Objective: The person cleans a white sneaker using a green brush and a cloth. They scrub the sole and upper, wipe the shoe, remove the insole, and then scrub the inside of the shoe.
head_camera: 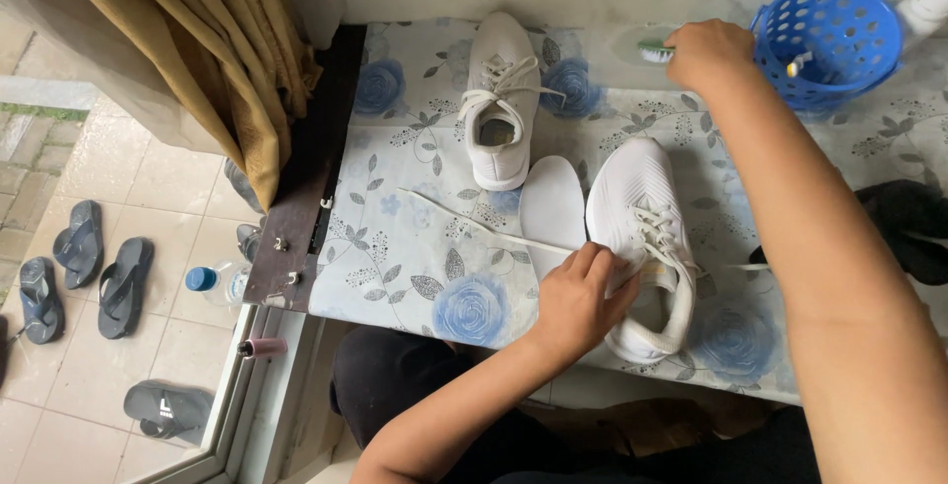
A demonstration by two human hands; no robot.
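Two white sneakers lie on a table covered with a blue-flowered cloth [415,247]. The near sneaker [637,202] has its lace [464,219] pulled out to the left, and a white insole [551,209] lies beside it. My left hand [581,296] grips the near sneaker's side by the opening. The far sneaker [499,99] stands untouched, laces tied. My right hand [706,52] reaches to the back of the table and is shut on a green-bristled brush [654,49], beside a blue basket [828,41].
A dark object [908,227] lies at the table's right edge. A tan curtain [212,59] hangs at the left. On the tiled floor below are several dark sandals [99,277] and a plastic bottle with a blue cap [217,282].
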